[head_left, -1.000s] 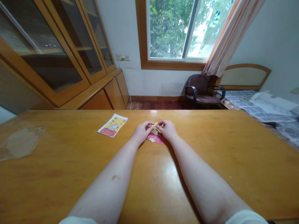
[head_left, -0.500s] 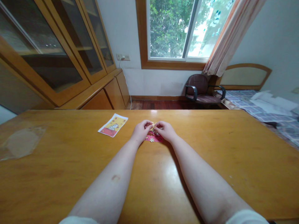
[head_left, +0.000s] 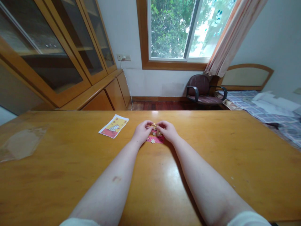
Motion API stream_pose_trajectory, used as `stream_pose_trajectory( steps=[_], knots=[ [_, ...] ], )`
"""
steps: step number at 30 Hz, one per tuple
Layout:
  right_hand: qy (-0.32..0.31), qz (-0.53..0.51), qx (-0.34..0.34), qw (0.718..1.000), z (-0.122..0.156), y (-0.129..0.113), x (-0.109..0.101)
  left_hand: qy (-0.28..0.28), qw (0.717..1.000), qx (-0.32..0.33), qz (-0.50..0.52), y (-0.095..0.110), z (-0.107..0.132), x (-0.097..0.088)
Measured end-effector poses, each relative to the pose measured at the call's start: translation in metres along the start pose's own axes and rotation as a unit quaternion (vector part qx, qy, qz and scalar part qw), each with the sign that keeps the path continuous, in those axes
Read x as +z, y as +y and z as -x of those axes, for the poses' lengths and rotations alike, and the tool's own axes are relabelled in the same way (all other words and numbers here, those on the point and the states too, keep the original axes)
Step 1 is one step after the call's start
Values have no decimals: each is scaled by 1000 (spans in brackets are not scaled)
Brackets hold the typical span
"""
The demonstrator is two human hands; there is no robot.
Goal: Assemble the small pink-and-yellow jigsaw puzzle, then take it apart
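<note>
My left hand (head_left: 143,131) and my right hand (head_left: 167,130) meet over the middle of the table, fingers curled and thumbs pointing inward. Between their fingertips are small yellow jigsaw pieces (head_left: 154,126), which both hands grip. Just below lies a pink part of the jigsaw puzzle (head_left: 160,140), with a pale loose puzzle piece (head_left: 153,141) on top at its near edge. More pieces are bunched between the hands, partly hidden by the fingers. To the left of my hands, a yellow and red picture card (head_left: 114,126) with a white cartoon animal rests flat.
A clear plastic bag (head_left: 22,142) lies on the left of the wooden table (head_left: 94,175). Beyond the far edge are a glass-doored cabinet (head_left: 87,77), a brown armchair (head_left: 199,86) and a bed (head_left: 261,105) with a checked cover.
My fingertips have shifted slightly around the yellow pieces, and the pieces between the hands have moved a little. Both forearms, the card and the bag stay in place.
</note>
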State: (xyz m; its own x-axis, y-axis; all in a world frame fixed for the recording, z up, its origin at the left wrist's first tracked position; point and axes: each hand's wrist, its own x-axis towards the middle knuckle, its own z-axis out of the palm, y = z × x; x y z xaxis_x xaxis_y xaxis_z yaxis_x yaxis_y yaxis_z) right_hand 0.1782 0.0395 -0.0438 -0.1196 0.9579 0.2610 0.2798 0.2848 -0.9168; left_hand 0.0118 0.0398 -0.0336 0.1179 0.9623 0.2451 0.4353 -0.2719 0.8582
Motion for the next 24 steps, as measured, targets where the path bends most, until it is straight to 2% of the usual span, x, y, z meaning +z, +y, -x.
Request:
stream_pose_trajectory(
  steps=[7, 13, 18, 24],
  knots=[
    [-11, -38, 20, 999, 0, 2, 2, 13, 1000, -19, -3, 2, -1, -1],
    [3, -13, 23, 1000, -1, 5, 2, 9, 1000, -2, 15, 1, 1, 0],
    [-12, -1, 40, 999, -1, 5, 2, 12, 1000, -3, 18, 1, 0, -1],
    [-9, -11, 55, 998, 0, 3, 3, 46, 999, -26, -12, 6, -1, -3]
  ],
)
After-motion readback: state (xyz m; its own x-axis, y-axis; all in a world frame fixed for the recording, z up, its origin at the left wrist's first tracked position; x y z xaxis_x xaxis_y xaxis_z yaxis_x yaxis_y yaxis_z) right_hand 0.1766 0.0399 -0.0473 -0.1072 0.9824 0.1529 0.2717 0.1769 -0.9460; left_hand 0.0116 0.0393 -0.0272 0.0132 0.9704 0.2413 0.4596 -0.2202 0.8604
